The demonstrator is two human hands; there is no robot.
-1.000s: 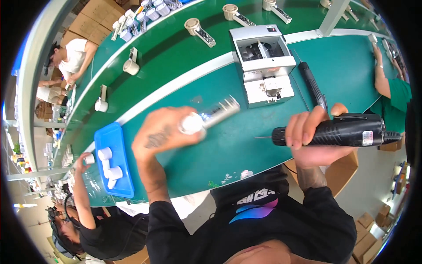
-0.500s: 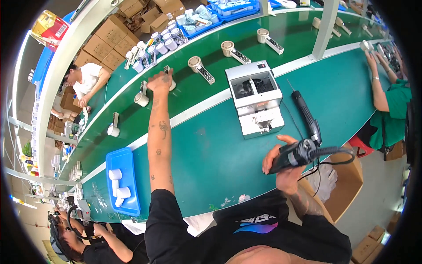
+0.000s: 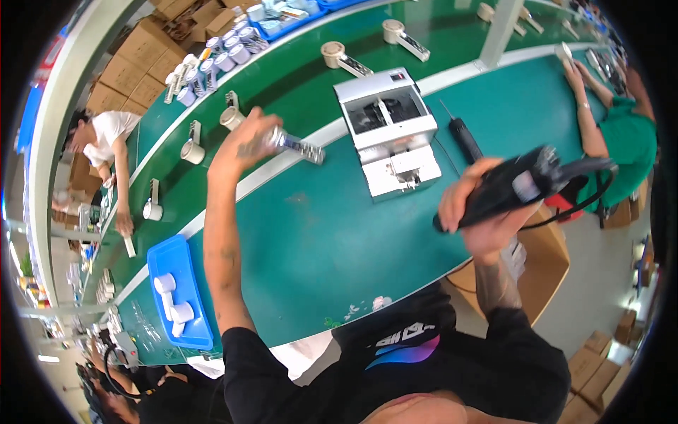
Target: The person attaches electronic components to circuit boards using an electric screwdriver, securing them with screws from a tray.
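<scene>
My left hand is closed around the round end of a white housing, above the near edge of the green conveyor. Its handle, with exposed electronics, sticks out to the right of my fingers. My right hand grips a black corded electric screwdriver at the right, raised over the bench's front edge, its cable trailing right. Between my hands, further back, stands a white-and-metal screw feeder. Beside it lies a second black electric screwdriver, its thin bit pointing away from me.
More round-headed housings are spaced along the conveyor. At left, a blue tray holds white parts. An open carton stands below the bench's right. A co-worker's arm reaches over the conveyor; a person in green works at right.
My left hand has lifted a housing off the conveyor and brought it toward the bench. My right hand has raised the screwdriver. The whole view has shifted, and the co-worker at left now reaches forward.
</scene>
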